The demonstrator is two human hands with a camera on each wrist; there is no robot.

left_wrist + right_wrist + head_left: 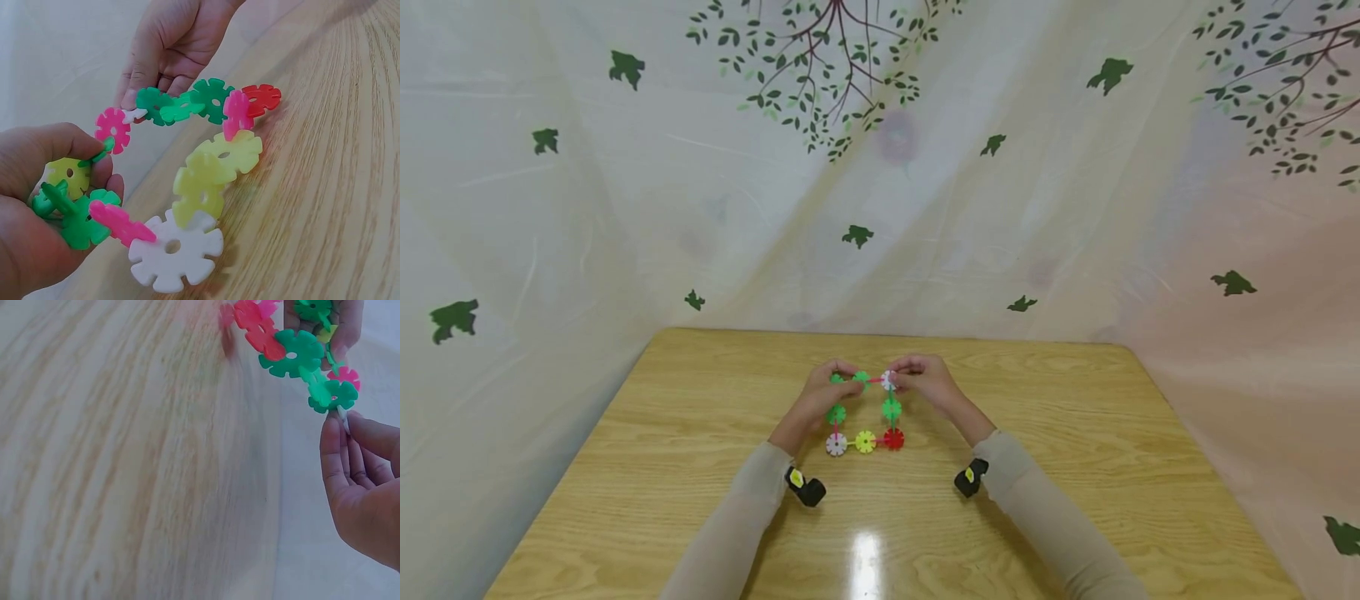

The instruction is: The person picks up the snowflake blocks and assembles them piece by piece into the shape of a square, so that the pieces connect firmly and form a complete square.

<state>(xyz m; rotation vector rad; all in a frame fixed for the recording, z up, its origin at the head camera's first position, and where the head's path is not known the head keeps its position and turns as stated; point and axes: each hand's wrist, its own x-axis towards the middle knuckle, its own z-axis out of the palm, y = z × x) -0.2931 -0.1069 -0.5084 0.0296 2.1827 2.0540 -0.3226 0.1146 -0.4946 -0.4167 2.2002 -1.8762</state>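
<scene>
A closed square loop of notched plastic snowflake discs is held up off the table between both hands. My left hand [817,398] grips its far left corner, thumb and fingers around green [87,220] and yellow discs. My right hand [934,385] pinches the white disc [344,419] at the far right corner between thumb and fingers. A pink disc [113,129] and a small green one link the two hands along the far side. Along the near side run a white disc [837,444], yellow discs [865,442] and a red disc [893,438]. Green discs [891,409] form the right side.
The wooden table [1045,400] extends around the hands on all sides. A pale curtain [760,208] printed with leaves and branches hangs behind it and at the sides. Black cameras [808,490] are strapped at both wrists.
</scene>
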